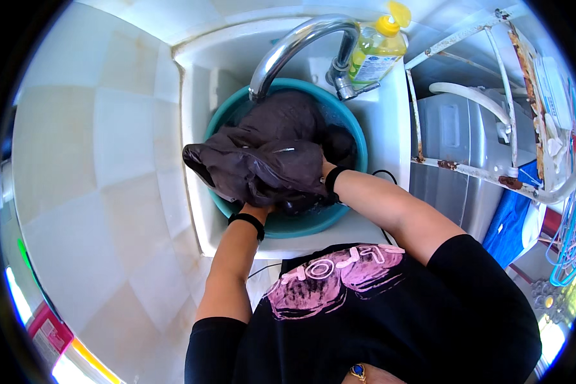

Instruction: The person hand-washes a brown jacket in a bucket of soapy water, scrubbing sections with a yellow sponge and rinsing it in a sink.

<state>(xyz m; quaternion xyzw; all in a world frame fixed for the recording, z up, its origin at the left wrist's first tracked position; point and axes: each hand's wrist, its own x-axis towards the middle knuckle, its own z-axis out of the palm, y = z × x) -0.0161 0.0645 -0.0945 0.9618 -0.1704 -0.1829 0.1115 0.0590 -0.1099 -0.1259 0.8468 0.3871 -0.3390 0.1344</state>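
Note:
A wet dark garment (pixel 283 125) with a short metal zipper lies bunched in a round teal basin (pixel 297 233) holding water. My left hand (pixel 263 209) reaches under the garment's near left edge, most of its fingers covered by fabric. At the garment's right side is my right hand (pixel 326 168), largely hidden behind the cloth. Whether either hand's fingers are closed on the fabric cannot be told. Part of the garment hangs over the basin's left rim. Each wrist wears a black band.
The basin stands in a white sink (pixel 389 144) under a curved chrome faucet (pixel 302 36). A yellow-capped pump bottle (pixel 377 55) stands behind it. A rusty white metal rack (pixel 465 168) is at the right; a tiled wall (pixel 125 144) rises at the left.

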